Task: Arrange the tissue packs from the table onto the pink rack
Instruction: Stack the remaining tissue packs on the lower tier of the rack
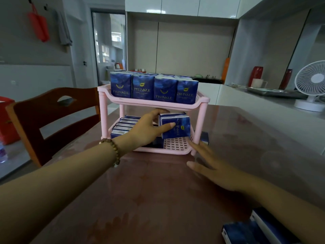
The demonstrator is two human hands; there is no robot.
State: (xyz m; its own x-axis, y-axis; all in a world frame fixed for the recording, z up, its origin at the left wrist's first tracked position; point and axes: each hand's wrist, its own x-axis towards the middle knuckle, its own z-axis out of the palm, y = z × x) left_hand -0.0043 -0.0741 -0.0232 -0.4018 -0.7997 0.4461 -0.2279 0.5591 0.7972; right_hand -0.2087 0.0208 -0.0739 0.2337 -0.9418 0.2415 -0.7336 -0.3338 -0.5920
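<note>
Head view: the left hand (149,127) grips a blue Twinkle tissue pack (175,125), thumb across its face, inside the lower shelf of the pink rack (200,104). The upper shelf is filled with upright packs (153,88). The right hand (213,167) lies with fingers spread wide, empty, beside the rack's front leg. More packs (253,229) rest on the brown table (158,191) near the person.

My table (158,199) is glossy reddish-brown, mirroring light. The pink rack (153,104) looks like smooth matt plastic with a gridded floor. The tissue pack (175,127) in my left hand (147,129) wears shiny blue film. Wooden beads (112,148) circle my wrist; the chair (52,120) is varnished wood
</note>
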